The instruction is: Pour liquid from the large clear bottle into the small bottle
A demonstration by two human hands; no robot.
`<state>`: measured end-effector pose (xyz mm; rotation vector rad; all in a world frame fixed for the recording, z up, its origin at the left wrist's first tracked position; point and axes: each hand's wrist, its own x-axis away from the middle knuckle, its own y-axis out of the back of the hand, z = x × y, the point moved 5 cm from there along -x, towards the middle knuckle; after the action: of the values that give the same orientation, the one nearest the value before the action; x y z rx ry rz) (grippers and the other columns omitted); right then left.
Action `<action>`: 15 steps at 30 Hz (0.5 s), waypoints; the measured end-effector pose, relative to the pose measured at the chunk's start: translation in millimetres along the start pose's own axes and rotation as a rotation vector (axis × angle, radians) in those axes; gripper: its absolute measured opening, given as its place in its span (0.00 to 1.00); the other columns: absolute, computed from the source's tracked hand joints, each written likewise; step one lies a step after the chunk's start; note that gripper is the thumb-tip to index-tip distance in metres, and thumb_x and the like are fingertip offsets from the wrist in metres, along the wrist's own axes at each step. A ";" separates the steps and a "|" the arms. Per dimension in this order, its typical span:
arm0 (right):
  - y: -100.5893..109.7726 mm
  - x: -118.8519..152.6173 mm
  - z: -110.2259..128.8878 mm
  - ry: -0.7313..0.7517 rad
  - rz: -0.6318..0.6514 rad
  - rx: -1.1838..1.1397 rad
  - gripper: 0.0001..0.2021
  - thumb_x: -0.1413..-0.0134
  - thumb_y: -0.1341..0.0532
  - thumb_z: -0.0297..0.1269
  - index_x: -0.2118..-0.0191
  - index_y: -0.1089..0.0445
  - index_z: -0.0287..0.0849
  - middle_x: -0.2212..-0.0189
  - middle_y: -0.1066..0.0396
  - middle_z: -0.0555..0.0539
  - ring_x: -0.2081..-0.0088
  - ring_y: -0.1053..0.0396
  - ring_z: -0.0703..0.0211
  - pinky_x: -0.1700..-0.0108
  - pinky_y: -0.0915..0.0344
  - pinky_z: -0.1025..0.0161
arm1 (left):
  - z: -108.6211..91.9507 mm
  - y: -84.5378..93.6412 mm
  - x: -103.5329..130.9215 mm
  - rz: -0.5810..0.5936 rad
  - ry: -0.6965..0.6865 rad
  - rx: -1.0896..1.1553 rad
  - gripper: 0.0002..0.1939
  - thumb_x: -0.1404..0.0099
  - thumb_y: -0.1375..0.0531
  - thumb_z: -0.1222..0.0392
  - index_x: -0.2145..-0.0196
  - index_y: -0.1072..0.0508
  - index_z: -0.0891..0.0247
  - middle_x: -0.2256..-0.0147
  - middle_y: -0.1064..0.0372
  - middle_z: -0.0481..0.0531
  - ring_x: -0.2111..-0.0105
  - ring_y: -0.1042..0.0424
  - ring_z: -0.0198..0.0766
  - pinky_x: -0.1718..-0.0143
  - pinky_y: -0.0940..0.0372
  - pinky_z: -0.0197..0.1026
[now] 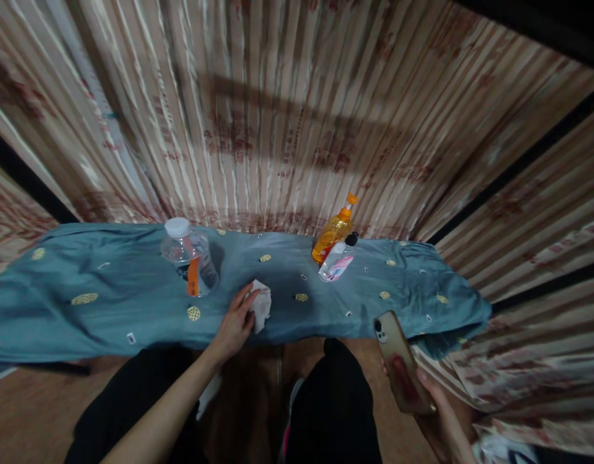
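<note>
My left hand (237,320) rests at the front part of the cloth-covered table (146,322), its fingers closed on a crumpled white tissue (262,305). At the lower right, past the table's front edge, my right hand (435,396) holds a phone (404,367) in a clear case, with its camera side showing. A large clear jar (200,261) with a white lid and an orange label stands to the left of the tissue. Right of centre, an orange pump bottle (331,240) stands just behind a small clear bottle (337,261) with a black cap.
Striped, patterned curtains (277,129) hang behind the table and on both sides. Dark frame bars (524,151) cross at the right and left. My legs (333,412) in black are below the front edge, above a brown floor (20,412).
</note>
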<state>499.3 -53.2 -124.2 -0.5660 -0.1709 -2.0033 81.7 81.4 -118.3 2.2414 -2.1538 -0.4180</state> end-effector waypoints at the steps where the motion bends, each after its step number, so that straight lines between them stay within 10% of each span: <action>1: -15.8 11.1 -1.6 0.027 0.005 -0.004 0.26 0.67 0.30 0.55 0.61 0.23 0.44 0.62 0.20 0.40 0.55 0.23 0.39 0.53 0.27 0.47 | -4.2 -1.5 3.4 -0.007 0.022 0.050 0.23 0.47 0.37 0.62 0.51 0.24 0.57 0.38 0.38 0.56 0.36 0.43 0.51 0.33 0.57 0.57; 10: -247.9 33.2 3.5 0.428 0.511 0.210 0.30 0.52 0.33 0.53 0.45 0.31 0.42 0.58 0.22 0.42 0.55 0.24 0.48 0.49 0.29 0.51 | -27.2 -17.4 31.8 0.077 0.286 0.604 0.29 0.39 0.41 0.39 0.46 0.28 0.59 0.47 0.28 0.64 0.49 0.27 0.55 0.50 0.33 0.59; 15: -303.7 46.6 -12.3 0.809 0.351 0.613 0.35 0.51 0.34 0.46 0.38 0.40 0.41 0.45 0.31 0.37 0.44 0.32 0.42 0.41 0.36 0.43 | -34.4 -11.8 32.0 0.013 0.342 0.839 0.31 0.40 0.41 0.37 0.44 0.29 0.55 0.42 0.32 0.56 0.40 0.35 0.51 0.43 0.37 0.52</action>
<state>214.3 52.5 -77.8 0.5708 -0.1583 -1.5759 100.6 44.5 -93.3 2.3432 -2.3933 0.9796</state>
